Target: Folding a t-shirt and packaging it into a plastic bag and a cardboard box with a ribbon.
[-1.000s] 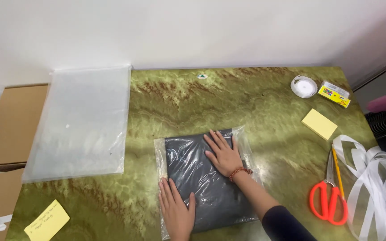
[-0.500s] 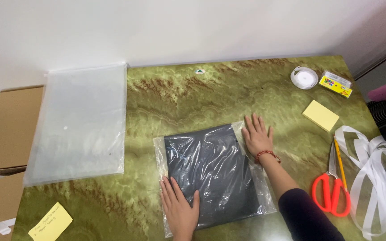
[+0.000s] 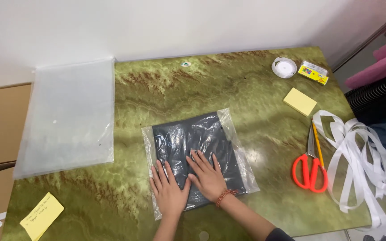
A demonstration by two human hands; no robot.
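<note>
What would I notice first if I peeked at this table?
Probably the two hands, the left hand and right hand, pressed flat side by side on a dark garment in a clear bag at the middle of the green marbled table. Then the bright red scissors lying to the right.

left hand (image 3: 169, 193) | right hand (image 3: 207, 175) | both flat on clear plastic bag with dark folded cloth (image 3: 197, 136) | green marble-look table (image 3: 228, 89)

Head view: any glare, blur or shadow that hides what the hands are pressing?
Head view: sharp, evenly lit. Glare streaks the clear bag over the dark cloth, with a bright spot on the table. Both hands, left and right, are crisp, casting soft shadows. Edges bend slightly.
</note>
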